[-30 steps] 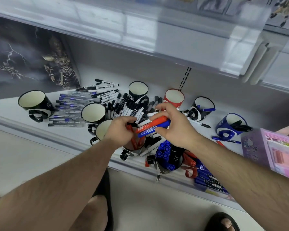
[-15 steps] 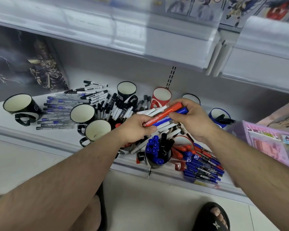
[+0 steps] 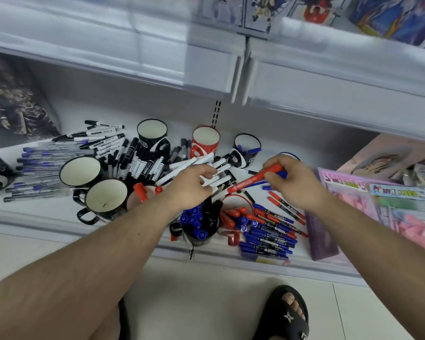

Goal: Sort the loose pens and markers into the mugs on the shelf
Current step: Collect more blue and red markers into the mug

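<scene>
Right hand [image 3: 292,182] first — fingers curled round the cap end of a red marker [image 3: 253,179], with a blue marker [image 3: 263,184] tucked just under it in the same grip. The red barrel's long axis runs from the fingertips down and to the left, its free end pointing toward the mugs at the shelf's front edge. Just below that free end sits the red-rimmed mug [image 3: 238,204], reds and blues already lying in it; just to its left stands the dark mug [image 3: 199,238], packed with blue and black caps.

Over to the left hand [image 3: 192,185] — fingers bent round a fan of white-barrelled markers [image 3: 216,179], splayed up and right, just beside the red barrel's lower end.

So the right hand is nearer both mugs, and the red one looks like the next to drop — tip it upright first. Beyond, loose black markers [image 3: 138,163] cover the shelf [image 3: 59,217].
</scene>
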`<state>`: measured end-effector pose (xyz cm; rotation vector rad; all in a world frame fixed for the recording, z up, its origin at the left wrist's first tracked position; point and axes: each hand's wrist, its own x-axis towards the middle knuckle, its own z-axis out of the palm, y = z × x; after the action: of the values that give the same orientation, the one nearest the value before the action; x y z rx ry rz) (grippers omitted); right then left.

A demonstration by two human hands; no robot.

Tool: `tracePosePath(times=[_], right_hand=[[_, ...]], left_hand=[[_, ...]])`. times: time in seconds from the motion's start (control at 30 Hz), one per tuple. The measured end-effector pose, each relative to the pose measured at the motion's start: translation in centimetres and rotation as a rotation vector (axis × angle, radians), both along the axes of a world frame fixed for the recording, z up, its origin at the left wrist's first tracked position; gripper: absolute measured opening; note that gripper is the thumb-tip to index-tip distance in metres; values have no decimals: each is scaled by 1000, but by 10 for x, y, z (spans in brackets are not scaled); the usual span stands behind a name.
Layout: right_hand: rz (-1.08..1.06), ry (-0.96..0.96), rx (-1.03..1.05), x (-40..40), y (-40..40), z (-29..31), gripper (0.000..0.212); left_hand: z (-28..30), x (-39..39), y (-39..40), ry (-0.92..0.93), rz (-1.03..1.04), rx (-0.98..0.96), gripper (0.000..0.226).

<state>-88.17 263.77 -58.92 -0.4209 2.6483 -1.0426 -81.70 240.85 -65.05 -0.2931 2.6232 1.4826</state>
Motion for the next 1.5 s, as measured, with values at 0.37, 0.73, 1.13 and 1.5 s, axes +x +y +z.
tracePosePath(times=[0.37, 0.73, 1.13, 1.5], right_hand=[[319, -70, 456, 6, -29, -85, 30], [360, -238, 504, 5, -35, -94, 68], [335, -82, 822, 1, 101, -131, 107], [380, -150, 856, -20, 98, -191, 143]], left_hand=[[-10, -13, 36, 17, 17, -80, 38], [-24, -20, 57, -2, -47, -110, 47], [-21, -30, 78, 68, -78, -131, 37], [-34, -31, 68, 6, 22, -89, 33]])
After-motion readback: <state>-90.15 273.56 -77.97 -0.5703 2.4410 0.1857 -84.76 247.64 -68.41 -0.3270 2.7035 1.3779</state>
